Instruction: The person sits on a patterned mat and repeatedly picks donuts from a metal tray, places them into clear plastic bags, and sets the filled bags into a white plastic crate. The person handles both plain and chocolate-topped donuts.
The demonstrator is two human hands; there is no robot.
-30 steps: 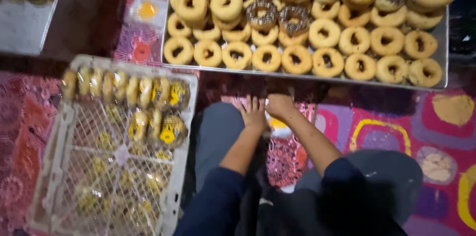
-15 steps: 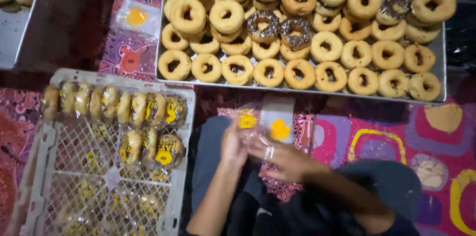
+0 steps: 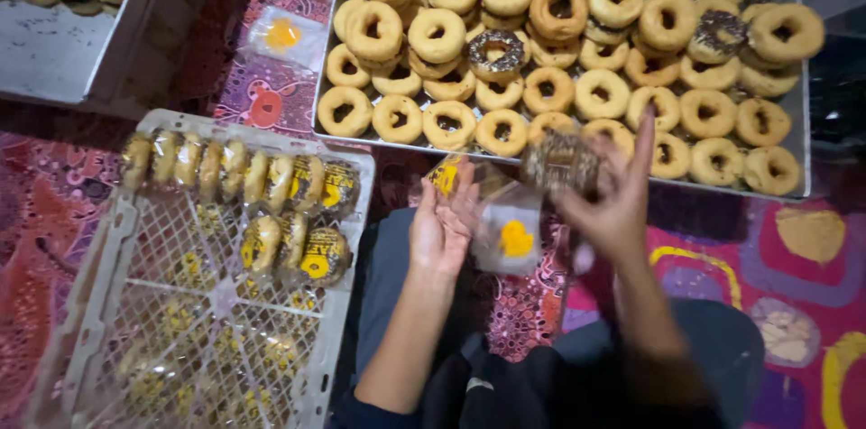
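Note:
My left hand (image 3: 444,226) holds a clear plastic bag (image 3: 505,229) with a yellow mark, over my lap. My right hand (image 3: 612,199) grips a chocolate-sprinkled doughnut (image 3: 559,161) right beside the bag's mouth; the hand is blurred. Just beyond both hands lies a big metal tray (image 3: 797,178) packed with plain ring doughnuts (image 3: 503,129) and a few chocolate-topped ones (image 3: 495,50).
A white plastic crate (image 3: 135,303) at my left holds rows of bagged doughnuts (image 3: 298,185). Another tray (image 3: 54,50) with doughnuts sits at the far left. A loose empty bag (image 3: 281,36) lies on the patterned red mat (image 3: 812,267). My knees are below.
My hands lifted from the mat with a bag. The right hand has since picked up a chocolate-sprinkled doughnut and brought it to the bag. The view shifted closer.

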